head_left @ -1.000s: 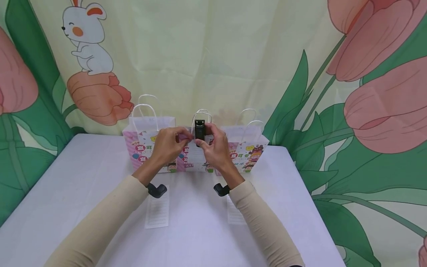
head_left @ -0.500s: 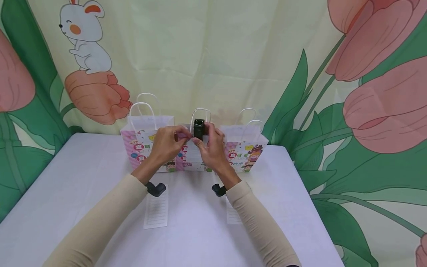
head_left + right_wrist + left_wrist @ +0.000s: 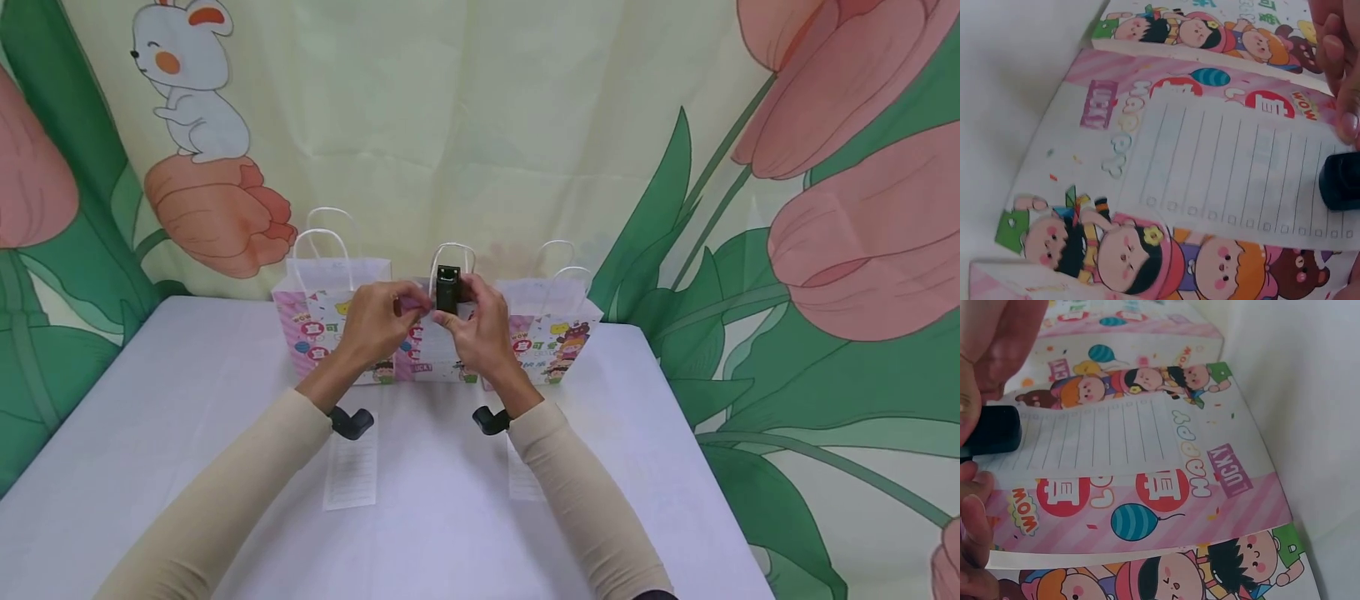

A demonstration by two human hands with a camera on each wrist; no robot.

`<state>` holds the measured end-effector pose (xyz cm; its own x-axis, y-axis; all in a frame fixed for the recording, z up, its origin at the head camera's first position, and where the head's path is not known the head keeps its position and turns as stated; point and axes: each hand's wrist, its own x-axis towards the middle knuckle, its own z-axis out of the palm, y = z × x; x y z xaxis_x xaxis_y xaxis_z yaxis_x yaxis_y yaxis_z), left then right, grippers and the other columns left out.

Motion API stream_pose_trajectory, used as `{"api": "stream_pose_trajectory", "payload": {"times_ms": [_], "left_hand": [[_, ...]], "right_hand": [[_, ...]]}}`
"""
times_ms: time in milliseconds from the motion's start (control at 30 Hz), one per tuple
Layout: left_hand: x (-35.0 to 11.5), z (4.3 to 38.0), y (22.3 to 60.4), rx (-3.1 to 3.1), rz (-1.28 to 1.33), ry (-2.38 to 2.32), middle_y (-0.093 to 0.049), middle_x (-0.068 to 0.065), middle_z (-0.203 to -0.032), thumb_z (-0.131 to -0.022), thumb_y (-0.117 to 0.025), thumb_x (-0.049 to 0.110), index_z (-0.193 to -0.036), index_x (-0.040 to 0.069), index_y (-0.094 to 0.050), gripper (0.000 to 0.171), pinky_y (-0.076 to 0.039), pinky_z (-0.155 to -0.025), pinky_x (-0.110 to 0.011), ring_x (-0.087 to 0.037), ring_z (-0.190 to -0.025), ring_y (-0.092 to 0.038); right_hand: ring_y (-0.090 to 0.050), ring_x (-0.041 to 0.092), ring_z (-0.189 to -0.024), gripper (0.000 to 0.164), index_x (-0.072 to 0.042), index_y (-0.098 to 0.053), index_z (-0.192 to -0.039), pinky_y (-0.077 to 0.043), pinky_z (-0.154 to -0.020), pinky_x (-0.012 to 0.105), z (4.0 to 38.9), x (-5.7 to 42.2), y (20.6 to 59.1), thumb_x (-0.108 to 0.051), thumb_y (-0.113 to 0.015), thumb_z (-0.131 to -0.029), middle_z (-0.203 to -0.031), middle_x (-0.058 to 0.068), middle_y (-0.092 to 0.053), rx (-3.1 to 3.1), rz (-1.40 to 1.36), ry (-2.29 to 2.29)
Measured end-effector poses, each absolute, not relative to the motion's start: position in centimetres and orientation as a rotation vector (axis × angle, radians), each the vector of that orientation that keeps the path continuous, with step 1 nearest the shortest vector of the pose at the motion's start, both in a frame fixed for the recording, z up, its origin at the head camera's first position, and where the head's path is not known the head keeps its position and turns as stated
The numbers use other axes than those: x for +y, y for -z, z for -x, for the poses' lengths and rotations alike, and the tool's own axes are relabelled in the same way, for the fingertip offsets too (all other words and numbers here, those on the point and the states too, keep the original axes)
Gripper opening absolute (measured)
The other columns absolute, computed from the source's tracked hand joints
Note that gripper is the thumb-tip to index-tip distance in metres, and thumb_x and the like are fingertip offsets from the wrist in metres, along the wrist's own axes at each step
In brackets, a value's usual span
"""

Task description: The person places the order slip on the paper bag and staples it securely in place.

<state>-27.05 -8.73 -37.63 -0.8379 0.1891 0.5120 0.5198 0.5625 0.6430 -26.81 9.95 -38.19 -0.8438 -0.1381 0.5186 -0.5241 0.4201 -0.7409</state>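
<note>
A small black stapler point(image 3: 447, 287) stands upright at the top of the middle paper gift bag point(image 3: 423, 367), gripped between the thumb and fingers of my right hand point(image 3: 483, 329). A lined checklist sheet point(image 3: 1104, 437) lies flat against this bag's front; the right wrist view shows the stapler's end point(image 3: 1342, 181) over the sheet's upper part. My left hand point(image 3: 375, 323) pinches at the upper edge, just left of the stapler. Whether it holds the sheet, the bag or both is hidden by the fingers.
Similar cartoon-printed bags stand close on the left point(image 3: 311, 325) and right point(image 3: 566, 346), with white handles upright. Two more lined sheets lie on the white table, one in front of the left bag point(image 3: 351, 475) and one partly under the right forearm point(image 3: 527, 475). A printed curtain point(image 3: 465, 125) hangs behind.
My right hand and the stapler have shifted very slightly left. The left hand keeps its pinch at the bag's top, and the bags stay in place.
</note>
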Motion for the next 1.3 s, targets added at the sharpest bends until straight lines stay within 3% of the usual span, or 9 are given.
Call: {"api": "stream_pose_trajectory", "payload": {"times_ms": [267, 433, 567, 700, 1000, 1300], "left_hand": [[-8.9, 27.2, 37.7, -2.408, 0.562, 1.181, -0.083, -0.009, -0.094, -0.094, -0.075, -0.002, -0.098, 0.007, -0.082, 0.012, -0.048, -0.059, -0.031, -0.021, -0.066, -0.06], [-8.9, 27.0, 38.0, -2.422, 0.558, 1.168, -0.083, -0.01, -0.095, -0.093, -0.075, -0.003, -0.099, 0.007, -0.083, 0.013, -0.048, -0.06, -0.029, -0.02, -0.066, -0.059], [-8.9, 27.0, 38.1, -2.416, 0.555, 1.154, -0.083, -0.01, -0.095, -0.093, -0.076, -0.001, -0.099, 0.007, -0.083, 0.012, -0.048, -0.06, -0.029, -0.02, -0.066, -0.059], [-8.8, 27.1, 37.9, -2.413, 0.555, 1.148, -0.083, -0.01, -0.096, -0.094, -0.077, 0.001, -0.1, 0.007, -0.082, 0.01, -0.048, -0.061, -0.029, -0.021, -0.067, -0.06], [-8.7, 27.0, 37.6, -2.415, 0.564, 1.16, -0.083, -0.01, -0.098, -0.094, -0.077, 0.001, -0.101, 0.007, -0.082, 0.01, -0.05, -0.061, -0.03, -0.021, -0.068, -0.061], [-8.9, 27.2, 37.6, -2.414, 0.569, 1.124, -0.083, -0.009, -0.094, -0.094, -0.075, -0.001, -0.099, 0.007, -0.082, 0.012, -0.048, -0.06, -0.031, -0.021, -0.066, -0.06]], "right_hand": [[-0.074, 0.026, -0.11, 0.051, -0.007, -0.065, -0.13, -0.049, -0.114, 0.05, 26.9, 10.0, 38.2, -0.014, -0.089, -0.085, -0.117, 0.013, -0.079, -2.28, -0.572, -1.417], [-0.064, 0.028, -0.121, 0.055, -0.009, -0.062, -0.135, -0.046, -0.113, 0.053, 26.5, 10.5, 38.6, -0.019, -0.088, -0.088, -0.121, 0.012, -0.077, -2.364, -0.59, -1.336], [-0.058, 0.028, -0.124, 0.058, -0.01, -0.058, -0.141, -0.05, -0.108, 0.052, 26.3, 10.9, 38.5, -0.021, -0.084, -0.091, -0.125, 0.012, -0.073, -2.397, -0.646, -1.337], [-0.062, 0.027, -0.121, 0.057, -0.01, -0.056, -0.144, -0.059, -0.099, 0.049, 26.4, 11.1, 37.9, -0.02, -0.081, -0.093, -0.126, 0.011, -0.07, -2.402, -0.694, -1.345], [-0.067, 0.029, -0.12, 0.054, -0.008, -0.06, -0.138, -0.051, -0.112, 0.05, 26.7, 10.8, 37.6, -0.013, -0.084, -0.09, -0.125, 0.014, -0.075, -2.372, -0.648, -1.359], [-0.07, 0.026, -0.12, 0.056, -0.009, -0.06, -0.137, -0.055, -0.11, 0.047, 27.1, 11.1, 37.5, -0.016, -0.087, -0.088, -0.126, 0.011, -0.075, -2.391, -0.676, -1.412]]}}
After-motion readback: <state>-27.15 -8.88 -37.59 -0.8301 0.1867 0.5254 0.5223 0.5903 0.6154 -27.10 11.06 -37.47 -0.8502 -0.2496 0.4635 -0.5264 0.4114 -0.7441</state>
